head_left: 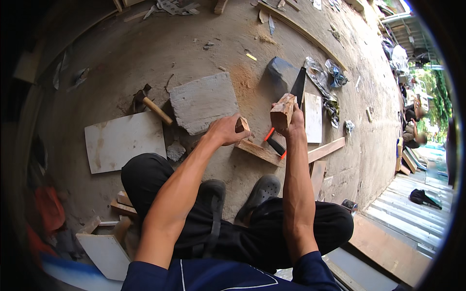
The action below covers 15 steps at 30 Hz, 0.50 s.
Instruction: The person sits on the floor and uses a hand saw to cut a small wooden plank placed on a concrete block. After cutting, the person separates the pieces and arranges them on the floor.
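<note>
My left hand (224, 131) is closed around a small wood block (242, 124), just past the near right corner of a grey concrete slab (204, 103). To its right, my right hand (297, 120) grips a larger wood block (283, 112), its cut end facing me. The two blocks are apart. Partly hidden behind my right hand lies a handsaw, with a dark blade (299, 86) and a black and orange handle (276, 145). A wooden strip (258, 151) rests on the ground just below my hands.
Left of the slab lies a hammer (156, 108) beside a whitish board (125, 141). Sawdust (245, 80) covers the ground near a dark grey block (281, 72). Crumpled plastic (316, 72) and a white panel (313, 116) lie to the right. An open wooden box (101, 250) stands at lower left.
</note>
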Available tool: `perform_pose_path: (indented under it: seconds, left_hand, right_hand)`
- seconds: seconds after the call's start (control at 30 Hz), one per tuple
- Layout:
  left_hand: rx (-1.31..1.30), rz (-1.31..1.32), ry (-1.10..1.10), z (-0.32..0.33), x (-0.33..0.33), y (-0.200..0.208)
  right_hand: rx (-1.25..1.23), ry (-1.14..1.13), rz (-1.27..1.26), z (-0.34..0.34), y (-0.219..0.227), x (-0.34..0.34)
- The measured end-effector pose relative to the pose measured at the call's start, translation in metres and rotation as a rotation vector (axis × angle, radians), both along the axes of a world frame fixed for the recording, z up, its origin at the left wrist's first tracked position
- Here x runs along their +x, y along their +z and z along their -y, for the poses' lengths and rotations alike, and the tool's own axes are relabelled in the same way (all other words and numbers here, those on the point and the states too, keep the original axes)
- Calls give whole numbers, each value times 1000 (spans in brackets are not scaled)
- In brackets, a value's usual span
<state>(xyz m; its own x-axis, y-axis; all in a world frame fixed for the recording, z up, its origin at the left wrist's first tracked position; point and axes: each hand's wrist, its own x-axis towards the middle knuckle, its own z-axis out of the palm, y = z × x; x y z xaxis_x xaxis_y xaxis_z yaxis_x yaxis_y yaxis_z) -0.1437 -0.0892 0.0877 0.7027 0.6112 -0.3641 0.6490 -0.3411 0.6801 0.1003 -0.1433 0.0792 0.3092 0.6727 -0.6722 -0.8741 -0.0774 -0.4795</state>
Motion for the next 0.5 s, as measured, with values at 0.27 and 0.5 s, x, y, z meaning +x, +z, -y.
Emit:
perform_pose_path:
  seconds: [0.27, 0.5]
  left_hand:
    - [-56, 127, 316, 1, 7, 17]
    - [50, 565, 606, 2, 38, 9]
  right_hand:
    - [54, -25, -291, -27, 19, -21]
    - [160, -75, -343, -21, 48, -44]
